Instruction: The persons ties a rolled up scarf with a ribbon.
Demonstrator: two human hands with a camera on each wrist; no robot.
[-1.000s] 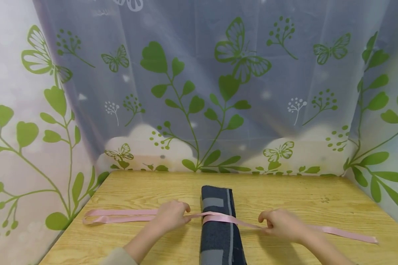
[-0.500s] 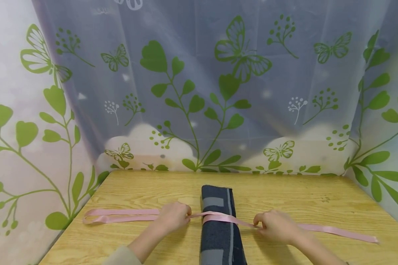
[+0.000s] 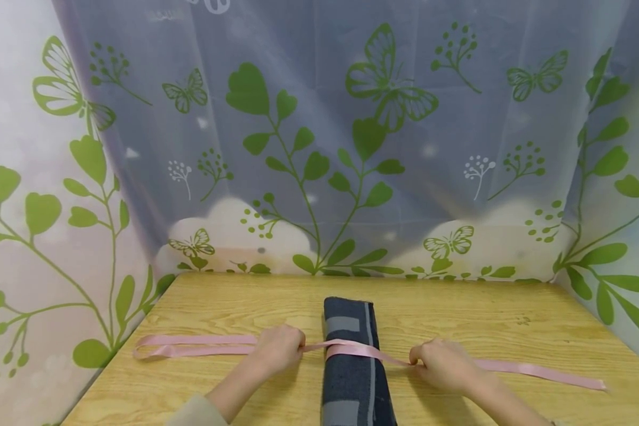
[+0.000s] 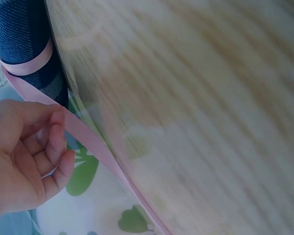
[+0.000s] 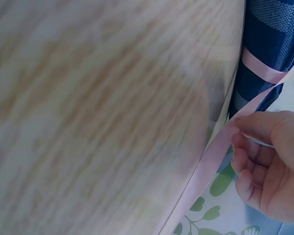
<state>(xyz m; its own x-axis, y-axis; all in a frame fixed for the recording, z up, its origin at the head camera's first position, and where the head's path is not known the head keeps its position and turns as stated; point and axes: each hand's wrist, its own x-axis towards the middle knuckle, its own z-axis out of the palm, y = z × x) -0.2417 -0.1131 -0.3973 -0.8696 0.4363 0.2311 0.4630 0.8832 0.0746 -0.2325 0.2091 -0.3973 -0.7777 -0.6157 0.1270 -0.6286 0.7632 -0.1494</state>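
Main risk here: slip. Both my grips have just the pink ribbon (image 3: 354,351) between thumb and fingertips, and satin-looking stuff like that could slide out under a hard pull. The strands lie across the top of the rolled dark cloth (image 3: 346,378); can't tell if they're knotted or only crossed, so easing off either side could let the band go slack. Uneven pull might drag the cloth sideways or twist it, since nothing else pins it to the surface (image 3: 255,296). Tails are lopsided too: left tail (image 3: 207,351) doubles back in a long loop, could snag or tangle; right tail (image 3: 538,372) runs out single, so it's likelier to run short.

Pose: left grip (image 3: 279,346) sits just left of the cloth, pinched closed on the ribbon, other fingers loosely curled, forearm slanting in from lower left with a beige sleeve (image 3: 194,411). Right grip (image 3: 442,364) roughly mirrors it on the right, same thumb pinch, forearm from lower right. Both are low over the surface, apart from the cloth. Cloth stands lengthwise away from me, mid-surface, its near end cut off by the head view, ribbon banding it across.
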